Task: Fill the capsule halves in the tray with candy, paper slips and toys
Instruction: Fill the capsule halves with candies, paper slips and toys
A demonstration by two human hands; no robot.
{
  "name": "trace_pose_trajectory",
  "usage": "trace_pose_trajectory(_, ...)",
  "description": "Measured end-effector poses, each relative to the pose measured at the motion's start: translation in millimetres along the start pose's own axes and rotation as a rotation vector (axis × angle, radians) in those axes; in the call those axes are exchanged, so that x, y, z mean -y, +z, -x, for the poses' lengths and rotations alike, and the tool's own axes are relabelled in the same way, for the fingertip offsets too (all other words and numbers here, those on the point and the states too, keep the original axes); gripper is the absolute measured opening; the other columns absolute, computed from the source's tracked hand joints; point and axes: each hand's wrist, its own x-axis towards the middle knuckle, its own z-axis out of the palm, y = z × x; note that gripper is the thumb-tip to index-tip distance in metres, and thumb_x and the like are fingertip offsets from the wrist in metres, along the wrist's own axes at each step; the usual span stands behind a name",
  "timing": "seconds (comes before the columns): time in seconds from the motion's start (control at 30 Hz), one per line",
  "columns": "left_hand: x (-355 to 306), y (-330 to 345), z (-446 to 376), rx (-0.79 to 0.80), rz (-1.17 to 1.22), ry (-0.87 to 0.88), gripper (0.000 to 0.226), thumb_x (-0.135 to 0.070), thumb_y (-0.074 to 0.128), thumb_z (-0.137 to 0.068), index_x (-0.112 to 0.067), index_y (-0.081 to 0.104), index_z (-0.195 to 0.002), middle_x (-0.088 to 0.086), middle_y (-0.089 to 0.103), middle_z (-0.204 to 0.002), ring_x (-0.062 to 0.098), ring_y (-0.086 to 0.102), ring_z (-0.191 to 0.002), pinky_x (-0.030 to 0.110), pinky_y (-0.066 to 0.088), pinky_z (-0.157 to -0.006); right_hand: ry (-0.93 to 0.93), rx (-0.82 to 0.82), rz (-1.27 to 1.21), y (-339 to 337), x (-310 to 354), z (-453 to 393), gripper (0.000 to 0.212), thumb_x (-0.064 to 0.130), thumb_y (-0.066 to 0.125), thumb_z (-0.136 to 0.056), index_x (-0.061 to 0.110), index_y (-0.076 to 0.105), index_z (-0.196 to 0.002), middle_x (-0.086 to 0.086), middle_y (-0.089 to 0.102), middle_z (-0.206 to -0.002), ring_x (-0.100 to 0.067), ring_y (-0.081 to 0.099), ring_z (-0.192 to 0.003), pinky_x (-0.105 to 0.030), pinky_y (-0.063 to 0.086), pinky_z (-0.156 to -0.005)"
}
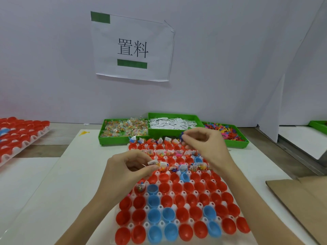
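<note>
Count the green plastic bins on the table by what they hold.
Green plastic bin of wrapped candy: 1
Green plastic bin of white paper slips: 1
Green plastic bin of coloured toys: 1
Green bin at right edge, contents cut off: 1
Total: 4

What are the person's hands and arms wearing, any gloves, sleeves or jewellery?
Nothing that shows. The left hand and right hand are bare, with no gloves, rings or watch. Both forearms are uncovered down to the bottom edge of the picture, so no sleeve is in view.
</note>
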Motion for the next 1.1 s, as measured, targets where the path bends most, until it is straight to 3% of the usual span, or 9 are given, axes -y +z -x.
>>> trace_pose_trajectory(0.1, -2, 1, 1, 0.022, 0.014, 0.029, 0.017, -0.03, 0.09, -0.073, -0.025, 0.08, -0.086, 0.0, 0.078, -0.08, 0.021, 0.077, -0.074, 0.037, 0.065, -0.074, -0.093, 0.179, 0.053, 27, 15, 27, 0.008, 0.015, 0.08, -0.087, 0.018, 0.08, -0.095, 0.004, 0.079, -0.085, -0.012, 0.076, -0.08, -0.023, 0.061, -0.075)
trace_pose_trajectory(0.2, -2, 0, 0, 0.001, -0.039, 0.052, 0.019, -0.032, 0.09, -0.071, -0.026, 0.08, -0.086, -0.005, 0.079, -0.082, 0.017, 0.077, -0.078, 0.031, 0.064, -0.076, -0.156, 0.246, 0.142, 43, 16, 38, 0.007, 0.015, 0.08, -0.088, 0.018, 0.081, -0.094, 0.008, 0.077, -0.083, -0.007, 0.075, -0.081, -0.027, 0.062, -0.079)
trace_pose_trajectory(0.37, -2, -2, 1, 0.036, -0.063, 0.052, 0.029, -0.035, 0.089, -0.067, -0.027, 0.076, -0.092, -0.006, 0.078, -0.078, 0.014, 0.077, -0.075, 0.029, 0.063, -0.074, -0.101, 0.364, 0.146, 37, 13, 45, 0.01, 0.021, 0.073, -0.094, 0.023, 0.081, -0.099, 0.011, 0.078, -0.087, -0.006, 0.075, -0.084, -0.026, 0.061, -0.081)
trace_pose_trajectory(0.47, -2, 1, 2, 0.071, -0.17, 0.085, 0.024, -0.038, 0.09, -0.069, -0.029, 0.077, -0.087, -0.012, 0.077, -0.077, 0.01, 0.074, -0.073, 0.023, 0.06, -0.067, -0.065, 0.441, 0.164, 30, 13, 45, 0.012, 0.022, 0.078, -0.09, 0.022, 0.081, -0.101, 0.008, 0.079, -0.09, -0.006, 0.075, -0.086, -0.025, 0.061, -0.082)
trace_pose_trajectory(0.57, -1, 2, 3, 0.108, -0.241, 0.081, 0.021, -0.036, 0.092, -0.07, -0.031, 0.076, -0.081, -0.016, 0.074, -0.075, 0.009, 0.071, -0.074, 0.014, 0.051, -0.061, -0.012, 0.416, 0.196, 35, 9, 48, 0.008, 0.015, 0.079, -0.088, 0.017, 0.081, -0.096, 0.005, 0.079, -0.086, -0.008, 0.075, -0.083, -0.031, 0.062, -0.083)
trace_pose_trajectory(0.7, 2, -2, 3, 0.117, -0.423, 0.102, 0.022, -0.042, 0.092, -0.067, -0.033, 0.074, -0.076, -0.021, 0.07, -0.071, 0.004, 0.062, -0.08, 0.012, 0.044, -0.063, -0.001, 0.36, 0.245, 49, 5, 54, 0.008, 0.027, 0.081, -0.086, 0.019, 0.081, -0.089, 0.005, 0.078, -0.08, -0.007, 0.074, -0.078, -0.031, 0.062, -0.078)
trace_pose_trajectory(0.93, -1, -11, 1, 0.271, -0.425, 0.057, 0.009, -0.027, 0.089, -0.077, -0.027, 0.082, -0.083, -0.024, 0.072, -0.07, -0.004, 0.068, -0.073, 0.008, 0.046, -0.064, -0.003, 0.317, 0.348, 60, 0, 61, 0.004, 0.023, 0.082, -0.086, 0.02, 0.079, -0.088, 0.009, 0.076, -0.077, -0.002, 0.072, -0.075, -0.02, 0.059, -0.072)
trace_pose_trajectory(1.1, -1, -10, 2, 0.277, -0.49, 0.061, 0.009, -0.023, 0.085, -0.08, -0.03, 0.08, -0.08, -0.029, 0.066, -0.072, -0.003, 0.063, -0.083, 0.009, 0.045, -0.065, -0.018, 0.308, 0.391, 66, 0, 64, 0.009, 0.016, 0.083, -0.085, 0.019, 0.076, -0.088, 0.008, 0.074, -0.077, -0.003, 0.07, -0.074, -0.019, 0.058, -0.07)
